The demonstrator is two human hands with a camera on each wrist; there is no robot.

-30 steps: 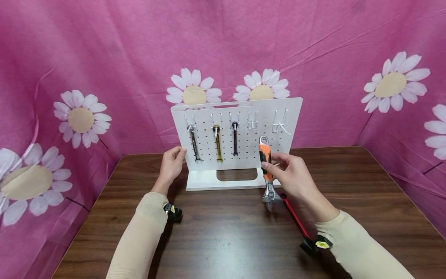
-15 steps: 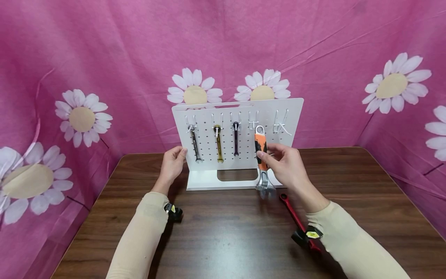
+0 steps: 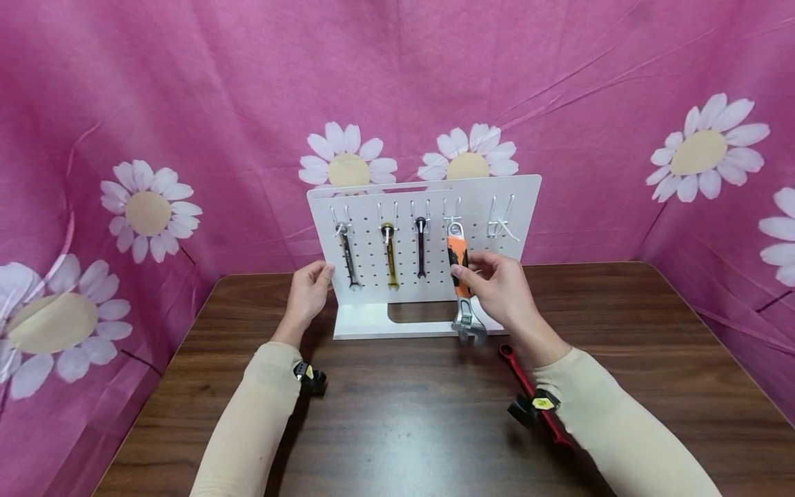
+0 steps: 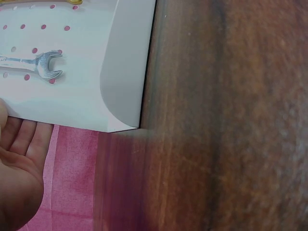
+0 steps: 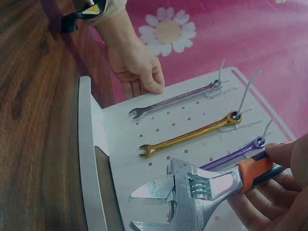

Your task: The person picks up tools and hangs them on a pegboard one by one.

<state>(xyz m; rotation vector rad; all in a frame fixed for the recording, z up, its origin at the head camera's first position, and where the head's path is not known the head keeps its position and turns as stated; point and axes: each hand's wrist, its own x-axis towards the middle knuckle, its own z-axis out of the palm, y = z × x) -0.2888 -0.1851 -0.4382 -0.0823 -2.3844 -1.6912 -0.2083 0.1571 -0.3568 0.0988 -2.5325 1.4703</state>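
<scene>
My right hand (image 3: 506,293) holds an adjustable wrench (image 3: 457,254) by its orange and black handle, jaw end down. The hole at the handle's top is at the fourth hook of a white pegboard (image 3: 373,279); whether the hook passes through it, I cannot tell. In the right wrist view the steel wrench head (image 5: 190,195) hangs over the board. My left hand (image 3: 308,293) grips the board's left edge, thumb in front and fingers behind. From the other hooks hang a silver wrench (image 3: 347,259), a gold wrench (image 3: 390,261) and a purple wrench (image 3: 421,252).
A red wrench (image 3: 520,371) lies on the wooden table (image 3: 397,414), partly under my right wrist. The rightmost hook (image 3: 500,226) carries no tool. Behind the table hangs a pink flowered cloth (image 3: 248,124).
My right hand has moved left and slightly upward with the adjustable wrench, bringing its handle hole from right of the fourth hook to the hook. My left hand has stayed on the board's edge.
</scene>
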